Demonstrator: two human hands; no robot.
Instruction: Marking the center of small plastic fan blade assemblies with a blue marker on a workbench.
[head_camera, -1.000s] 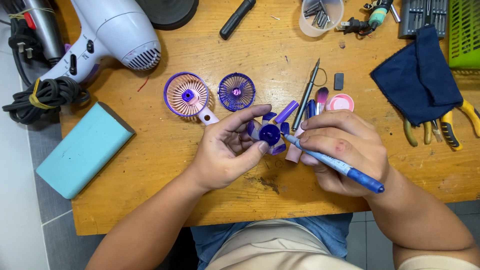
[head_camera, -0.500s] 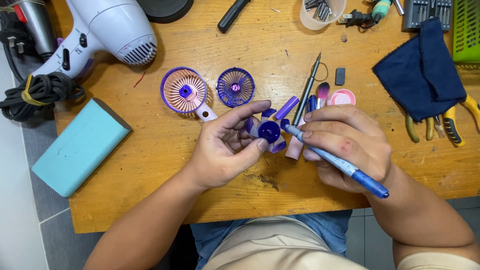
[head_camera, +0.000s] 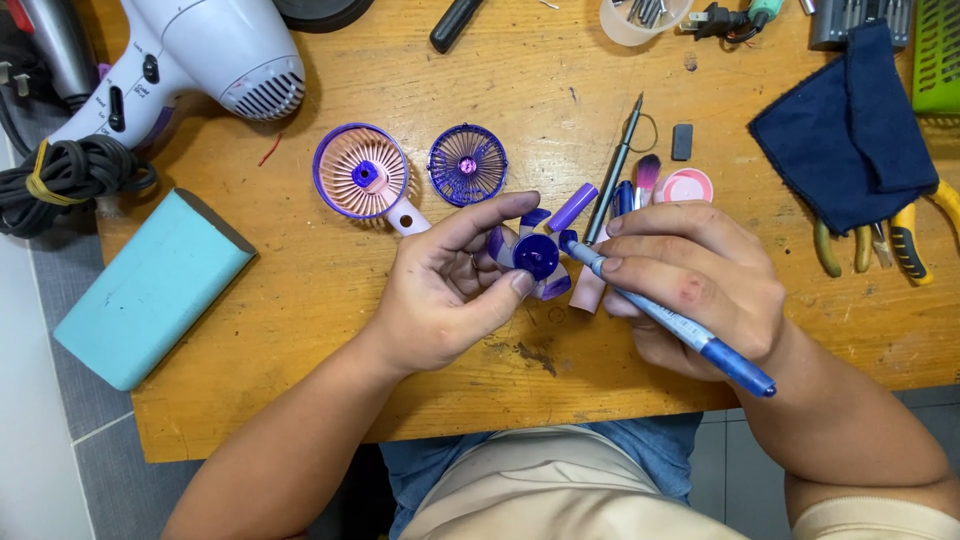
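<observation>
My left hand (head_camera: 450, 285) pinches a small purple fan propeller (head_camera: 536, 258) between thumb and fingers above the wooden table (head_camera: 300, 300). My right hand (head_camera: 690, 280) grips a blue pen-like tool (head_camera: 670, 318), its tip touching the propeller's hub. Just behind lie the pink-and-purple fan housing with handle (head_camera: 362, 175) and the round purple fan grille (head_camera: 467, 164). A purple cylinder cap (head_camera: 572, 206) rests beside my fingers.
A white hair dryer (head_camera: 200, 55) and coiled black cord (head_camera: 70, 175) sit at the far left, with a teal block (head_camera: 150, 285) near the edge. A navy cloth (head_camera: 850, 130), yellow-handled pliers (head_camera: 910, 235), a small pink lid (head_camera: 687, 186), a thin pick (head_camera: 620, 165) and a cup of bits (head_camera: 640, 20) lie to the right.
Both hands stay together on the propeller; the pen tip has shifted slightly closer to the hub. The view has drifted a little.
</observation>
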